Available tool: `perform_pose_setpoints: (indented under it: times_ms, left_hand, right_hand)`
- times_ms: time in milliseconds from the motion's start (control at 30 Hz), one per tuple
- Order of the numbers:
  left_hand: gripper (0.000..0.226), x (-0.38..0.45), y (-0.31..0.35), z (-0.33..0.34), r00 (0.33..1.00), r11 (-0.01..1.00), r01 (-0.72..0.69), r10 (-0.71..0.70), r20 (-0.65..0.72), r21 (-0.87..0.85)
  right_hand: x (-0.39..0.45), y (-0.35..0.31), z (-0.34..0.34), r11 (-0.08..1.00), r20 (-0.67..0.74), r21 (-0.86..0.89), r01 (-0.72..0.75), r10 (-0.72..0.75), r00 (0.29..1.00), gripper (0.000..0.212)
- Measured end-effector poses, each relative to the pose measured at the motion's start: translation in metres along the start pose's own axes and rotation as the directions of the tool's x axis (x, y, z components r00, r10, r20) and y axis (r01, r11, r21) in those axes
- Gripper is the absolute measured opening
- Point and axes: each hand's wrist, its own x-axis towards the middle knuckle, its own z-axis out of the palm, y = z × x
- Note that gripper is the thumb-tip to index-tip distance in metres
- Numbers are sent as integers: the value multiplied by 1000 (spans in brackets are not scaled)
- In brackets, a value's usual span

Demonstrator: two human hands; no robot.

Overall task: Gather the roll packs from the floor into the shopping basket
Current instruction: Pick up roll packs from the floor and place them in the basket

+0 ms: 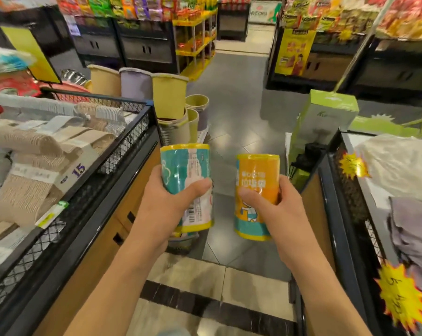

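Observation:
My left hand (167,204) grips a teal and white roll pack with yellow ends (185,166), held upright in front of me. My right hand (273,212) grips an orange roll pack with a teal base (257,175), also upright, a little to the right of the first. Both packs are up off the floor, side by side and apart. Just below the teal pack a grey mesh edge (183,246) shows on the floor, mostly hidden by my left hand; I cannot tell whether it is the shopping basket.
A black wire bin of beige hangers (122,151) flanks the aisle on the left. Another black bin with folded cloth (345,214) stands on the right. Stacked plastic bins (171,98) and a green box (326,117) stand ahead on the grey tile floor.

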Motion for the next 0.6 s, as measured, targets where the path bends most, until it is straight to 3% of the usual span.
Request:
perform_pose_setpoints:
  times_ms: [300, 600]
  left_hand:
    - [58, 119, -10, 35, 1000, 999, 24, -24, -6, -40]
    - [68, 262, -10, 24, 977, 981, 76, -109, -183, -180]
  right_hand:
    - [130, 9, 8, 999, 40, -29, -44, 45, 998, 31]
    - [289, -7, 74, 989, 181, -84, -122, 135, 974, 34]
